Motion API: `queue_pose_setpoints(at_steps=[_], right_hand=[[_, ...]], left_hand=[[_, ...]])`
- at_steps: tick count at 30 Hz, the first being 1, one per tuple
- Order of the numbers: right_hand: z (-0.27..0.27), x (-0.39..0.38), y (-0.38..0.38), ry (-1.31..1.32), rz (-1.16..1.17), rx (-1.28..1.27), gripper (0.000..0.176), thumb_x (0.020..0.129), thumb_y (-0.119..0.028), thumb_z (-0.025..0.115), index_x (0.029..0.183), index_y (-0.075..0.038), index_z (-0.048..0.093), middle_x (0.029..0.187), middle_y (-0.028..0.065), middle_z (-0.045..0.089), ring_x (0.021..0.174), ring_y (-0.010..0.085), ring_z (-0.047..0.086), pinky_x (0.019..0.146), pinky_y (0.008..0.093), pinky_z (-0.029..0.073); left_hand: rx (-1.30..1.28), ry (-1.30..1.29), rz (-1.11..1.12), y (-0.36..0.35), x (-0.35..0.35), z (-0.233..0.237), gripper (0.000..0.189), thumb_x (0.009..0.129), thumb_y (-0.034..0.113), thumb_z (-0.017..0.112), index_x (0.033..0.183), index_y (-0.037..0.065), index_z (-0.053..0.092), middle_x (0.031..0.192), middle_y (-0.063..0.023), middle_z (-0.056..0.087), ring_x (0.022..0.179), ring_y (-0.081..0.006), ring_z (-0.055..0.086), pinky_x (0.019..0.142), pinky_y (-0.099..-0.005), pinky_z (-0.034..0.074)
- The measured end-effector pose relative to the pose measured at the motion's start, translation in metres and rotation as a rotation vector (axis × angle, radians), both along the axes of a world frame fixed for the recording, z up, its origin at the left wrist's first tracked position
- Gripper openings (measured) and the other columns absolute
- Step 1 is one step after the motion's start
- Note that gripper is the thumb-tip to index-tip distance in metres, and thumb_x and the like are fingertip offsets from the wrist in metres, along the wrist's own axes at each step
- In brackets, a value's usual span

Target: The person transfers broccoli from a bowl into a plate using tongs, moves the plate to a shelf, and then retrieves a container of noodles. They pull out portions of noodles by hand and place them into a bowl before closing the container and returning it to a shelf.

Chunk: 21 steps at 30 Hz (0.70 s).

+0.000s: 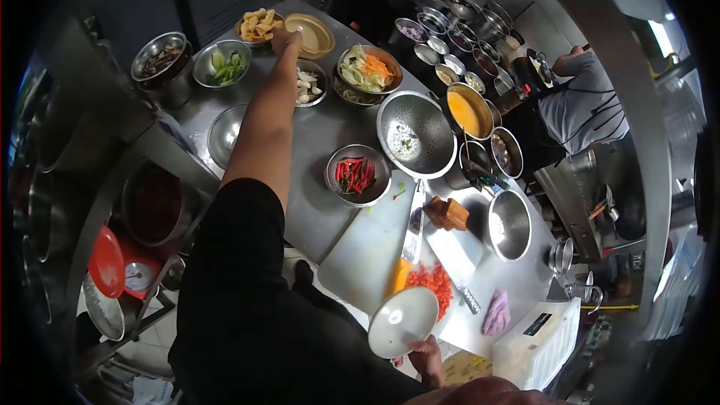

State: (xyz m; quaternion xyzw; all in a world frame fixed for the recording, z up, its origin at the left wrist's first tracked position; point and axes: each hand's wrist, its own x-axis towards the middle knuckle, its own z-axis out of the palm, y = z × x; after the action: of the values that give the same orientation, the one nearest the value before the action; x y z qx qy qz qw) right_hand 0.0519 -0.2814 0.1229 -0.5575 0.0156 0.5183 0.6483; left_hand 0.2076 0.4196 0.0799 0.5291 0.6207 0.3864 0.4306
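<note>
My left arm in a black sleeve reaches to the table's far end. There my left hand (287,43) is closed at the near rim of a yellow bowl (318,39), its fingers partly hidden. Beside it stands a bowl of fried golden pieces (259,25), and nearer me a bowl of white chunks (307,87). Low in the view, my right hand (427,360) grips the rim of a pale, shallow bowl (403,322). This bowl is tilted over the edge of the white cutting board (356,259), beside chopped red pieces (433,285).
A cleaver (448,255) and a knife (413,229) lie on the board near brown blocks (446,214). Around them are a bowl of red chilies (358,176), a colander (417,135), an orange liquid pot (470,111) and a purple cloth (496,313). Two people stand beyond.
</note>
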Motion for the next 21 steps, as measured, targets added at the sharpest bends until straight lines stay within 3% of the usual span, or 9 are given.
queue_pose_setpoints(at_steps=[9,11,13,14,15,16,17,20,21], right_hand=[[-0.019,0.001,0.014,0.031,-0.028,0.015,0.03,0.071,-0.009,0.05,0.087,0.016,0.051,0.068,0.025,0.058,0.054,0.0332,0.058,0.046,0.039,0.049],[-0.016,0.001,0.025,-0.012,0.025,0.032,0.029,0.072,-0.01,0.05,0.086,0.016,0.051,0.067,0.025,0.058,0.052,0.032,0.058,0.046,0.0386,0.049],[-0.004,-0.001,0.047,0.006,0.115,0.025,0.027,0.075,-0.011,0.05,0.083,0.014,0.05,0.062,0.0233,0.058,0.047,0.0291,0.057,0.043,0.0354,0.048],[-0.005,-0.001,0.051,-0.03,0.157,0.042,0.026,0.076,-0.011,0.05,0.082,0.014,0.05,0.06,0.0226,0.057,0.046,0.0291,0.057,0.041,0.0347,0.047],[-0.002,-0.004,0.062,-0.067,0.176,0.014,0.025,0.075,-0.011,0.05,0.081,0.014,0.05,0.059,0.0225,0.057,0.045,0.0288,0.056,0.04,0.0335,0.046],[-0.002,-0.005,0.072,-0.1,0.212,0.008,0.024,0.076,-0.01,0.049,0.079,0.013,0.05,0.058,0.0224,0.057,0.045,0.028,0.056,0.039,0.0323,0.046],[-0.033,0.006,0.061,-0.046,0.34,-0.02,0.031,0.075,-0.011,0.049,0.095,0.013,0.048,0.063,0.0197,0.057,0.047,0.027,0.057,0.042,0.0349,0.047],[-0.014,-0.03,0.111,-0.476,0.649,-0.098,0.023,0.076,-0.012,0.048,0.08,0.011,0.053,0.059,0.0178,0.057,0.045,0.0229,0.055,0.043,0.031,0.045],[-0.016,-0.054,0.123,-0.735,0.769,-0.113,0.022,0.076,-0.012,0.047,0.072,0.009,0.054,0.058,0.0172,0.057,0.045,0.0213,0.055,0.043,0.0301,0.044]], left_hand=[[-0.27,-0.326,-0.183,0.046,0.021,-0.051,0.032,0.074,0.014,0.062,0.099,-0.004,0.056,0.097,-0.0196,0.062,0.074,-0.0276,0.065,0.053,-0.0349,0.054],[0.002,0.033,-0.258,0.067,0.014,-0.076,0.027,0.076,0.013,0.054,0.097,-0.003,0.058,0.088,-0.0165,0.063,0.07,-0.0231,0.064,0.059,-0.0325,0.053],[0.656,-0.138,-0.307,-0.056,-0.054,0.003,0.029,0.07,0.016,0.055,0.093,-0.002,0.059,0.076,-0.013,0.063,0.064,-0.0215,0.061,0.058,-0.0339,0.05],[0.337,-0.248,-0.56,-0.088,-0.083,0.01,0.031,0.069,0.014,0.054,0.097,0.0,0.058,0.083,-0.0108,0.063,0.063,-0.0207,0.061,0.056,-0.0308,0.049],[0.501,-0.578,-0.862,-0.157,-0.135,0.03,0.033,0.074,0.014,0.053,0.105,0.003,0.056,0.089,-0.0099,0.062,0.062,-0.0176,0.061,0.053,-0.0256,0.047],[-0.017,-0.732,-0.971,-0.221,-0.187,0.05,0.038,0.08,0.02,0.054,0.115,0.006,0.05,0.095,-0.01,0.06,0.062,-0.0142,0.06,0.053,-0.0217,0.046],[-0.072,-0.656,-1.153,-0.27,-0.24,0.048,0.044,0.084,0.028,0.055,0.121,0.007,0.045,0.098,-0.0103,0.059,0.061,-0.0128,0.06,0.054,-0.0228,0.047],[-0.282,-0.506,-1.084,-0.389,-0.38,0.02,0.049,0.087,0.033,0.052,0.126,0.005,0.04,0.095,-0.0075,0.06,0.067,-0.0124,0.061,0.051,-0.0229,0.048],[-0.407,-0.553,-1.082,-0.42,-0.422,0.01,0.056,0.086,0.028,0.053,0.133,0.006,0.032,0.106,-0.0136,0.056,0.077,-0.0174,0.06,0.061,-0.028,0.051]])
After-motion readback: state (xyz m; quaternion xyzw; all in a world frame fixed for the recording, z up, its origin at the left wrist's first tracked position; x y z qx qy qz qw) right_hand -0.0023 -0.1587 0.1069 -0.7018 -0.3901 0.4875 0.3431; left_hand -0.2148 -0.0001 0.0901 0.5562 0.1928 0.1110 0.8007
